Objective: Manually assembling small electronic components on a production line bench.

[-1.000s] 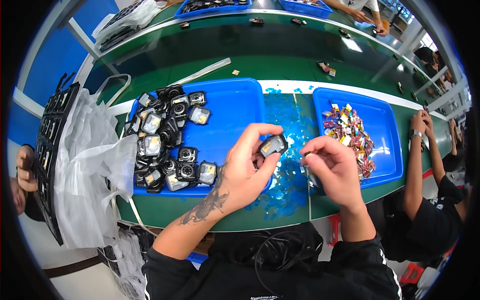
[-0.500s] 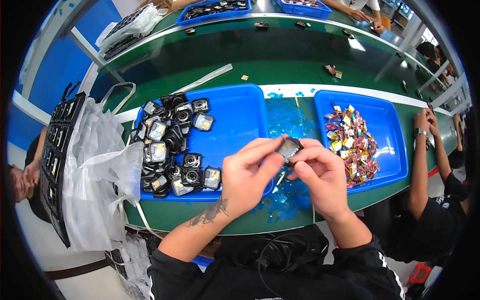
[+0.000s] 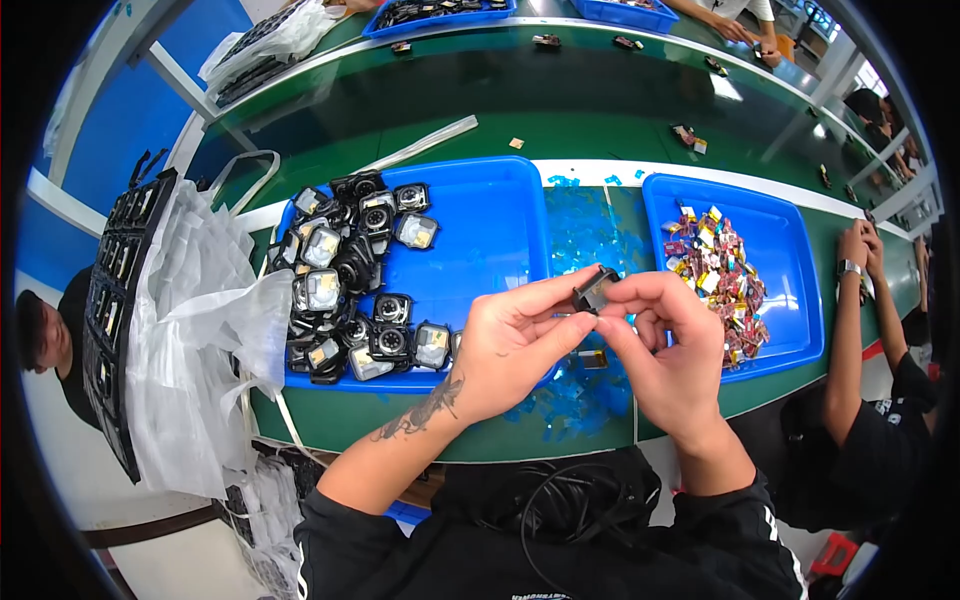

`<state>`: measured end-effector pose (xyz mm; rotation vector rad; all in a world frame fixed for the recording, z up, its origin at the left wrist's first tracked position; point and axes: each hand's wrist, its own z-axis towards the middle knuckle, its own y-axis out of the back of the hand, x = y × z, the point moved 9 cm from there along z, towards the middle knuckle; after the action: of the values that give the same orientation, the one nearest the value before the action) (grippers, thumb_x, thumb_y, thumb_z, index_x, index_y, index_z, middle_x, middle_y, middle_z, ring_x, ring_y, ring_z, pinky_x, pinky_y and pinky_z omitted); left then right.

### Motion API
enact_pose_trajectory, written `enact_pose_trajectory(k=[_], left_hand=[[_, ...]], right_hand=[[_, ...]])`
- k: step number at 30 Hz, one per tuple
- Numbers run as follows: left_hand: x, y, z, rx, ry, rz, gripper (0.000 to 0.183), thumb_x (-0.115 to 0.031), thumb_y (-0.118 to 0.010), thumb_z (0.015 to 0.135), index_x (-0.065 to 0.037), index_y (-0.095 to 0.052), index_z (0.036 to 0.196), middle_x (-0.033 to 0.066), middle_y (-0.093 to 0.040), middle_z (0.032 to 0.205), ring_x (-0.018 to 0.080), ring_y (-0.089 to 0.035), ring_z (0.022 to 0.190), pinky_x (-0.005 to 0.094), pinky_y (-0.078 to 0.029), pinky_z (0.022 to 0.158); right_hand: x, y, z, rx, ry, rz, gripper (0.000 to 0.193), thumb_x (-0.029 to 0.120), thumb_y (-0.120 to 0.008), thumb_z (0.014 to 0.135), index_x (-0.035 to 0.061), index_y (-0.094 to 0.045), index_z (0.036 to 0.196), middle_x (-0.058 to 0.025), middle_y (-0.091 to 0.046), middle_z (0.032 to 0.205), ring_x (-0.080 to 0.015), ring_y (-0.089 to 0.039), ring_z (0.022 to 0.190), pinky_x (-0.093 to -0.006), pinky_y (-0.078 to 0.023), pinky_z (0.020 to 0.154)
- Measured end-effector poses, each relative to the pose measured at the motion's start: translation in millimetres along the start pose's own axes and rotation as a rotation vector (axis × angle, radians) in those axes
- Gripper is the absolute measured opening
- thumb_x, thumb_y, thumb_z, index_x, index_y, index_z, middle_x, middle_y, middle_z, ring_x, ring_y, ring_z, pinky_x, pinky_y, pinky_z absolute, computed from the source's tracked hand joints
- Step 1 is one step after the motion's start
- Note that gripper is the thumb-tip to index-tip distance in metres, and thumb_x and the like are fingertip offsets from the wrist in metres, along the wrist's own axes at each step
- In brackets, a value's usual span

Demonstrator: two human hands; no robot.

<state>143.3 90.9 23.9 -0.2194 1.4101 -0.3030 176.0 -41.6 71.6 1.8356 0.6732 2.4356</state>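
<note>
Between my hands is a small black plastic housing [image 3: 592, 291] with a flat greyish face, held tilted above the table. My left hand [image 3: 510, 350] pinches its left side between thumb and fingers. On its right edge my right hand [image 3: 672, 345] presses with thumb and forefinger, the other fingers curled in. Below them a small dark part with a pale yellowish patch [image 3: 594, 358] lies on blue film scraps [image 3: 570, 405]. To the left, a blue tray [image 3: 490, 225] holds a pile of black housings [image 3: 345, 270] with round lens-like fronts and clear covers.
At right, another blue tray [image 3: 808, 300] holds many small reddish circuit boards [image 3: 715, 280] with yellow and white pieces. A black rack in white plastic sheeting [image 3: 205, 330] stands far left. Beyond a white rail runs a green conveyor [image 3: 450, 90] with scattered parts. A co-worker's hands [image 3: 858, 245] are at right.
Both hands have shifted slightly right with the housing, which is turned to another angle. The small part on the blue scraps now shows more fully. The view has shifted a little.
</note>
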Motion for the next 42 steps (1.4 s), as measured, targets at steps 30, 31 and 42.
enact_pose_trajectory(k=[30,31,42], left_hand=[[1.7,-9.9,-3.4,0.051,0.016,0.163,0.038,-0.001,-0.055,0.096,0.011,-0.05,0.132,0.0157,-0.062,0.123,0.0144,-0.059,0.109,0.0286,-0.048,0.095],[-0.2,-8.9,-2.9,0.06,-0.035,0.191,0.038,-0.003,-0.055,0.097,0.009,-0.05,0.134,0.0129,-0.064,0.121,0.0107,-0.059,0.105,0.0264,-0.049,0.093],[-13.1,-1.0,-3.3,-0.17,-0.117,-0.025,0.037,0.004,-0.051,0.095,0.003,-0.054,0.132,0.0128,-0.064,0.117,0.0131,-0.061,0.097,0.025,-0.05,0.082]], right_hand=[[11.0,6.6,1.1,-0.077,0.351,-0.191,0.032,0.0,-0.078,0.069,0.0036,-0.048,0.078,-0.0066,-0.048,0.076,-0.0185,-0.049,0.071,-0.0281,-0.039,0.062],[8.9,4.9,2.0,-0.075,0.347,-0.189,0.032,0.0,-0.078,0.069,0.0036,-0.048,0.078,-0.0066,-0.048,0.076,-0.0185,-0.049,0.071,-0.0281,-0.039,0.062],[-29.6,0.2,-16.6,0.065,-0.074,0.394,0.02,-0.009,-0.068,0.083,-0.0059,-0.063,0.102,-0.0103,-0.067,0.097,-0.0128,-0.066,0.088,-0.0247,-0.054,0.08]])
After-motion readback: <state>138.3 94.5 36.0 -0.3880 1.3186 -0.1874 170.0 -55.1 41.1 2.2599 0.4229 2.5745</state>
